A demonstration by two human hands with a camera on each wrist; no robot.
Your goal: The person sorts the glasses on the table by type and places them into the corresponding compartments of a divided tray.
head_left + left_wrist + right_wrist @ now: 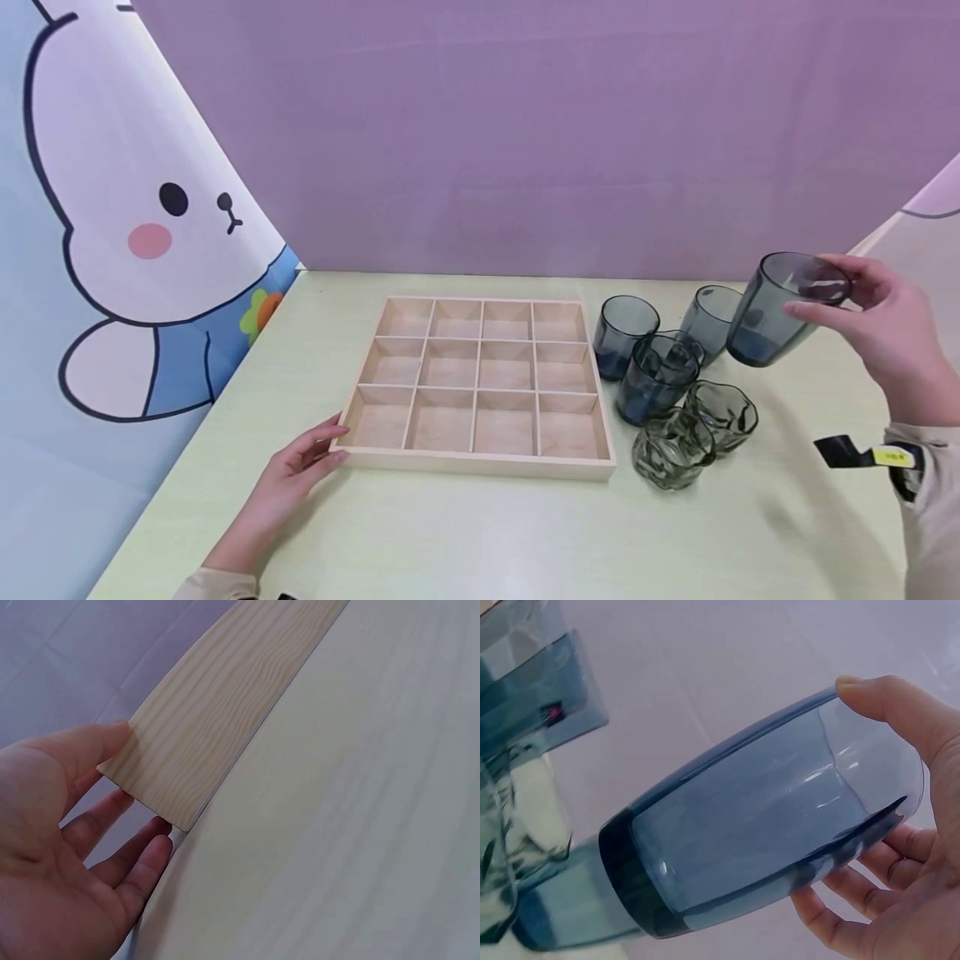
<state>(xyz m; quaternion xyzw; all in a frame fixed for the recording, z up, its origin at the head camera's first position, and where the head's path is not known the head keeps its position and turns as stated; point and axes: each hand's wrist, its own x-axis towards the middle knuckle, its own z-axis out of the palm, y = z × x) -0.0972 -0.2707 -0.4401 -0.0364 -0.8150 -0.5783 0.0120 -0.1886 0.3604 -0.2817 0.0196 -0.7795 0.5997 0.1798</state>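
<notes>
Left hand (300, 467): thumb and fingers hold the near left corner of the wooden tray.
Wooden tray (472, 463): flat on the table (480, 533), divided into twelve compartments.
Wavy glasses (673, 450): two, side by side, right of the tray.
Right hand (900, 337): grips the tilted blue glass (772, 325) near its rim, above the table.
Other blue glasses (652, 387): clustered beyond the wavy pair.
Purple backdrop (525, 150): behind everything.
</notes>
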